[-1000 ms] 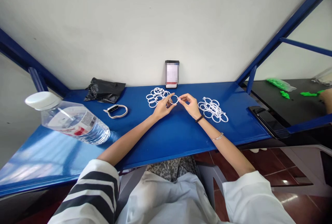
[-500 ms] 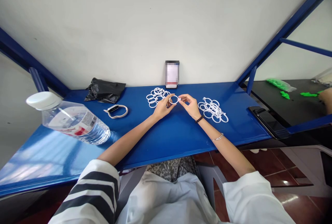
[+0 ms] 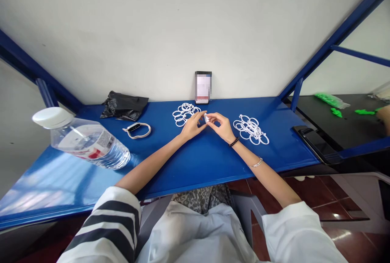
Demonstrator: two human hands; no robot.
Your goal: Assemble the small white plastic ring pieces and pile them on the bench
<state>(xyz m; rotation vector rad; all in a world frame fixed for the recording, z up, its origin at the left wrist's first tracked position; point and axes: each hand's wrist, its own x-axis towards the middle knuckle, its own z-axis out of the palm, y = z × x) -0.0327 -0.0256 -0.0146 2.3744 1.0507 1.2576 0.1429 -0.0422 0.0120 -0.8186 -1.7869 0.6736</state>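
Observation:
A white ring (image 3: 206, 117), turned nearly edge-on, is between the fingertips of both hands above the blue table. My right hand (image 3: 222, 127) pinches it from the right with thumb and index finger. From the other side, my left hand (image 3: 191, 127) has its curled fingers and thumb at the ring's edge; part of that contact is hidden. Just behind my left hand lies a cluster of white rings (image 3: 180, 113), overlapping each other. A second pile of white rings (image 3: 250, 129), with small knobs on them, is to the right of my right hand.
A phone (image 3: 203, 88) leans upright against the wall. On the left are a water bottle (image 3: 91, 143), a watch (image 3: 138, 130) and a black plastic bag (image 3: 124, 106). A dark phone (image 3: 315, 143) rests at the right edge. Green pieces (image 3: 332, 100) and another person's hand (image 3: 384, 116) are beyond.
The white ring has turned from showing its open circle to nearly edge-on. My right fingers have shifted slightly left, closer to my left hand. Both ring piles look the same.

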